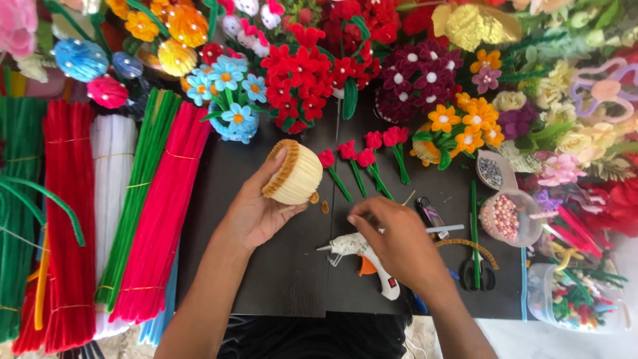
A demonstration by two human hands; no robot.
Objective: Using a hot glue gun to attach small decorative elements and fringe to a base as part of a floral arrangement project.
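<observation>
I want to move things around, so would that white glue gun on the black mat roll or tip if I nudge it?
The glue gun lies flat on its side, so it probably won't tip. Its angled handle and orange trigger should stop rolling; expect sliding on the smooth black mat. The right hand hovers just above it.

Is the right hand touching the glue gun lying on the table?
Cannot tell. In the head view the right hand overlaps the glue gun from above, hiding any contact or gap.
</observation>
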